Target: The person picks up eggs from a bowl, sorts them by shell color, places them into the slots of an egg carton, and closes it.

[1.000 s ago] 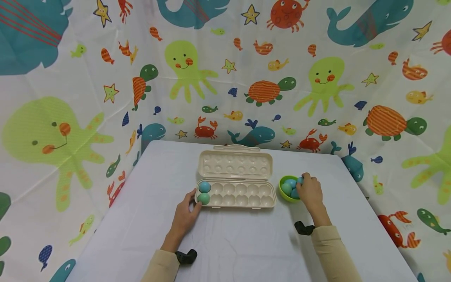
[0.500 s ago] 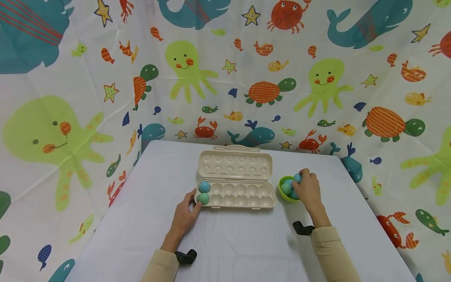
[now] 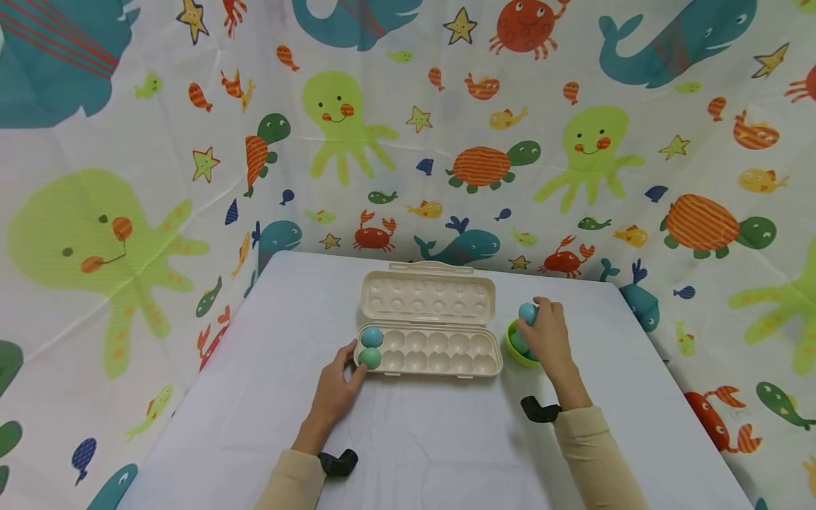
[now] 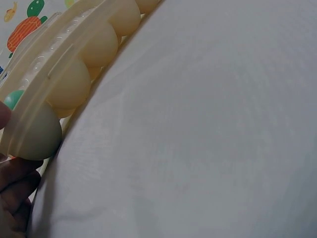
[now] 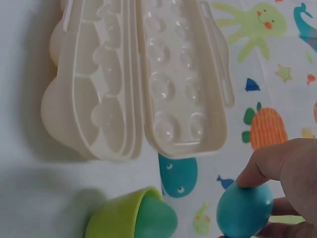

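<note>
A cream egg carton (image 3: 448, 353) lies open on the white table. Its left end holds a blue egg (image 3: 372, 337) behind a green egg (image 3: 370, 358); the other cups are bare. My left hand (image 3: 334, 388) grips that end, the thumb by the green egg and fingers (image 4: 20, 181) against the outside in the left wrist view. Above the lime-green bowl (image 3: 525, 361), my right hand (image 3: 552, 338) pinches another blue egg (image 5: 244, 209) between thumb and fingers. Inside the bowl a green egg (image 5: 156, 218) shows; the rest of its contents is partly hidden by the hand.
The carton's dimpled lid (image 3: 428, 297) leans back behind the cups. A white table (image 3: 421, 446) bears everything. Behind it hangs a curtain (image 3: 408, 152) printed with sea animals. Black wrist cameras (image 3: 339, 464) sit at both cuffs.
The right hand has lifted the blue egg up out of the bowl and moved it slightly left. The left hand stays on the carton. The head view has shifted a little.
</note>
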`<control>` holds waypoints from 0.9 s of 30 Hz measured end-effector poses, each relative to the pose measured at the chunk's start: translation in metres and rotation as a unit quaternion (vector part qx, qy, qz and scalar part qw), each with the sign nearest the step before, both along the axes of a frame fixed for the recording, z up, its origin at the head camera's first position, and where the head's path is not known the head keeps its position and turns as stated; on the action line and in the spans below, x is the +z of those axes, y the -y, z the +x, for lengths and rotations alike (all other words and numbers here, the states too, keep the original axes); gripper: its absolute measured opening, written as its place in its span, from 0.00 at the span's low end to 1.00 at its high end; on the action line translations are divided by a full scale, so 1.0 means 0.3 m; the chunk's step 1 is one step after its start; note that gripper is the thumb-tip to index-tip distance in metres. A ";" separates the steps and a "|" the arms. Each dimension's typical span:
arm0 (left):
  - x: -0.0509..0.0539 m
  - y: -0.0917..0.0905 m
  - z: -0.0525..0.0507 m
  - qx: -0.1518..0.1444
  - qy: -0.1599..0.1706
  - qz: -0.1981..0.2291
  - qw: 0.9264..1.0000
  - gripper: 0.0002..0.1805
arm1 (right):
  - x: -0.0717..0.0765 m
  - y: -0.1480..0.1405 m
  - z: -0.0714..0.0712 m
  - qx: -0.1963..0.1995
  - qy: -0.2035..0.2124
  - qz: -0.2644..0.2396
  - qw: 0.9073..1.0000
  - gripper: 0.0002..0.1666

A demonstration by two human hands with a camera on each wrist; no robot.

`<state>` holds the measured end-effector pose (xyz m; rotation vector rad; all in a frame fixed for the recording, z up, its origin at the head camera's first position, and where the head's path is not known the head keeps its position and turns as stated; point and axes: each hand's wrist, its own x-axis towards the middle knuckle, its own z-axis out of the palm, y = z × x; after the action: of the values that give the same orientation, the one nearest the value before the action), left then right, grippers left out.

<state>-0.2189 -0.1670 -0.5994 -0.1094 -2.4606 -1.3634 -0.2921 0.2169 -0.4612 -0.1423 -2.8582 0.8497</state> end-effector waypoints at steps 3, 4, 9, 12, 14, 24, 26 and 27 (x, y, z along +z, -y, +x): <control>0.001 0.002 -0.002 0.000 -0.002 0.001 1.000 0.31 | 0.002 0.022 -0.002 0.011 0.001 -0.004 1.000 0.38; 0.001 0.003 -0.002 0.001 -0.003 0.000 1.000 0.31 | 0.002 0.031 -0.003 0.014 -0.002 -0.005 1.000 0.38; 0.004 0.001 0.001 0.002 -0.004 0.005 1.000 0.30 | 0.006 0.087 0.000 0.030 -0.023 -0.014 0.999 0.36; 0.004 -0.001 0.003 0.003 -0.005 0.004 1.000 0.30 | 0.011 0.126 0.002 0.042 -0.035 -0.023 0.998 0.36; 0.005 -0.001 0.005 0.005 -0.004 0.004 1.000 0.30 | 0.009 0.153 0.000 0.054 -0.042 -0.029 0.997 0.36; 0.009 -0.003 0.006 0.003 0.003 0.004 1.000 0.30 | -0.022 0.299 0.000 0.120 -0.075 -0.066 0.988 0.35; 0.007 -0.003 0.005 0.002 0.005 0.004 1.000 0.30 | -0.030 0.328 0.000 0.136 -0.080 -0.074 0.985 0.35; 0.006 -0.003 0.004 0.003 0.005 0.003 1.000 0.30 | -0.036 0.343 -0.001 0.143 -0.082 -0.076 0.983 0.34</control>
<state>-0.2176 -0.1660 -0.5977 -0.0950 -2.4637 -1.3721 -0.2925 0.1142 -0.4719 0.3160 -2.6940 1.0779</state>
